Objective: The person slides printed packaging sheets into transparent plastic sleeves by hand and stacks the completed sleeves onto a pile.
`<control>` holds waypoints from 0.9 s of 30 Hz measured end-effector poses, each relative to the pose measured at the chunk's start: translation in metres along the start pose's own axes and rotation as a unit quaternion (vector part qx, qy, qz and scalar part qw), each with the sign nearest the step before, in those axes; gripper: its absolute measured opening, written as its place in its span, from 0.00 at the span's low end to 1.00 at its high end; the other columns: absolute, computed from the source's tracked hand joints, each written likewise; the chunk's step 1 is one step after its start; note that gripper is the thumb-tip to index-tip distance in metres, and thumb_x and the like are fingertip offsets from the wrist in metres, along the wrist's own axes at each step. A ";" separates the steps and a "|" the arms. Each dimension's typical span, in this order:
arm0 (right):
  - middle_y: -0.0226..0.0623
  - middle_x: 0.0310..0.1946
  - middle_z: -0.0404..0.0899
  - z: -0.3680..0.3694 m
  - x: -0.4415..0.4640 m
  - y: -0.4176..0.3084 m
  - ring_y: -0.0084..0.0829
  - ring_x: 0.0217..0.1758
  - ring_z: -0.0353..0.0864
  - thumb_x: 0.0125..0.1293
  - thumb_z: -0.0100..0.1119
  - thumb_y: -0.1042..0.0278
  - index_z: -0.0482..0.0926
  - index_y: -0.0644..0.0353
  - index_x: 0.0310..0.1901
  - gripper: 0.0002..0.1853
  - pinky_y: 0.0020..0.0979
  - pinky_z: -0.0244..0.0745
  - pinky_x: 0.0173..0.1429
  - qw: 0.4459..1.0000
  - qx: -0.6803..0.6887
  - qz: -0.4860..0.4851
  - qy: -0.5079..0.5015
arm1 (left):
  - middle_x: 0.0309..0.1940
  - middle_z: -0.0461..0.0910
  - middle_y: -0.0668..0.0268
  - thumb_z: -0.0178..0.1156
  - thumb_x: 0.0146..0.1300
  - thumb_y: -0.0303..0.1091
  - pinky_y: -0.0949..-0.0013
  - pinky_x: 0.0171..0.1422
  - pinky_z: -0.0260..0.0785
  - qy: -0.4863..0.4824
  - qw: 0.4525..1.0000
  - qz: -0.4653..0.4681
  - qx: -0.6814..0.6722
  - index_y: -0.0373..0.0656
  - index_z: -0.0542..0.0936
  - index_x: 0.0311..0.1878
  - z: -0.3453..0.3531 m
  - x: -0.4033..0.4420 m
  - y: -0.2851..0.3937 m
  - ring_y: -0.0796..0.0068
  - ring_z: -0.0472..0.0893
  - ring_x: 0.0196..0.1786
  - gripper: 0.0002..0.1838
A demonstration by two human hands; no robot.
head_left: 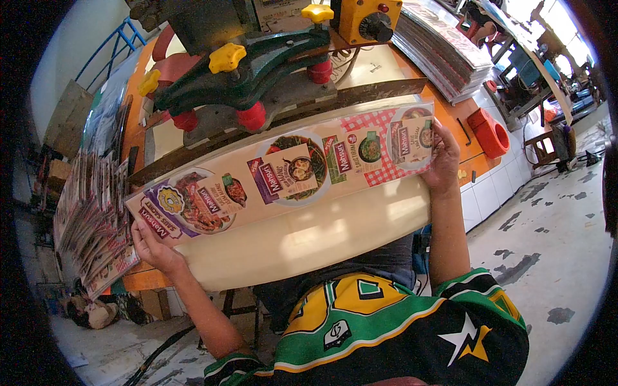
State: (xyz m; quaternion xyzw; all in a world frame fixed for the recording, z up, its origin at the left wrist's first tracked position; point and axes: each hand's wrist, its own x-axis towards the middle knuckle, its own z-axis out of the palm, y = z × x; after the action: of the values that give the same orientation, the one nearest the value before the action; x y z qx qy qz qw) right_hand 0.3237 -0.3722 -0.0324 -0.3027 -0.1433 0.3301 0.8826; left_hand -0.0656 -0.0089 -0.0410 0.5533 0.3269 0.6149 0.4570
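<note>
A person in a green, black and yellow jersey (380, 328) holds a long printed sheet (286, 174) stretched between 2 bare hands at a workbench, just in front of a dark green machine (264, 71). The left hand (156, 249) pinches the sheet's left end near its lower corner, while the right hand (443, 161) grips the right end; how the fingers lie beneath cannot be told from here. Plates of food, product labels and red checks run along the sheet, which slants up to the right above a curved cream surface (315, 248). Behind it, 3 yellow knobs (228, 58) and 3 red cylinders (251, 117) stud the machine, with a yellow control box (360, 22) beside them. A jumbled pile of prints (90, 225) stands at the left, a tall stack of flat sheets (441, 51) at upper right, and a red container (487, 133) near the right hand.
</note>
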 end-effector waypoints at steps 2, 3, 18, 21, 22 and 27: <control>0.49 0.53 0.81 0.000 0.000 0.000 0.40 0.53 0.84 0.72 0.49 0.57 0.73 0.67 0.61 0.24 0.43 0.81 0.58 1.000 -0.002 -0.002 0.005 | 0.38 0.81 0.66 0.51 0.76 0.39 0.74 0.45 0.74 0.001 1.000 0.002 0.004 0.37 0.75 0.46 0.000 0.000 0.000 0.80 0.80 0.38 0.13; 0.49 0.53 0.81 0.000 0.000 0.000 0.40 0.53 0.84 0.72 0.49 0.57 0.73 0.67 0.61 0.24 0.43 0.81 0.58 1.000 0.001 -0.001 0.003 | 0.38 0.81 0.66 0.51 0.76 0.39 0.74 0.45 0.74 0.006 1.000 -0.001 0.003 0.37 0.76 0.46 0.002 -0.001 0.002 0.80 0.80 0.38 0.13; 0.48 0.52 0.82 0.002 0.000 0.000 0.38 0.52 0.85 0.71 0.50 0.57 0.74 0.67 0.60 0.24 0.42 0.81 0.57 1.000 -0.014 0.003 0.022 | 0.39 0.81 0.66 0.51 0.76 0.39 0.75 0.46 0.74 0.001 1.000 0.001 0.005 0.36 0.76 0.47 -0.002 0.002 -0.003 0.81 0.79 0.39 0.13; 0.47 0.51 0.83 0.006 -0.001 0.000 0.37 0.50 0.85 0.71 0.51 0.57 0.74 0.66 0.59 0.23 0.41 0.82 0.56 0.998 -0.032 0.018 0.055 | 0.38 0.81 0.65 0.51 0.76 0.39 0.76 0.45 0.74 0.007 1.000 -0.016 0.017 0.36 0.76 0.46 -0.002 0.001 0.000 0.81 0.79 0.38 0.14; 0.45 0.50 0.83 0.008 0.001 0.002 0.36 0.49 0.86 0.70 0.52 0.56 0.74 0.66 0.59 0.23 0.40 0.82 0.55 0.995 -0.049 0.033 0.079 | 0.37 0.81 0.65 0.51 0.76 0.39 0.76 0.44 0.75 0.013 0.999 -0.034 0.026 0.35 0.76 0.46 -0.003 0.002 0.000 0.81 0.80 0.37 0.14; 0.40 0.45 0.83 0.018 -0.002 -0.003 0.30 0.43 0.86 0.71 0.53 0.60 0.76 0.66 0.57 0.20 0.33 0.83 0.49 0.975 -0.214 0.001 0.057 | 0.35 0.81 0.67 0.53 0.76 0.37 0.77 0.41 0.74 -0.018 0.999 0.004 0.048 0.35 0.76 0.45 0.001 0.004 -0.013 0.82 0.79 0.35 0.13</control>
State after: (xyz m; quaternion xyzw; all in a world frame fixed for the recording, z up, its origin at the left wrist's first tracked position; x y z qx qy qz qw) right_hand 0.3152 -0.3674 -0.0171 -0.5029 -0.1595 0.2744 0.8040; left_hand -0.0617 -0.0002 -0.0512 0.5872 0.3452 0.5901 0.4333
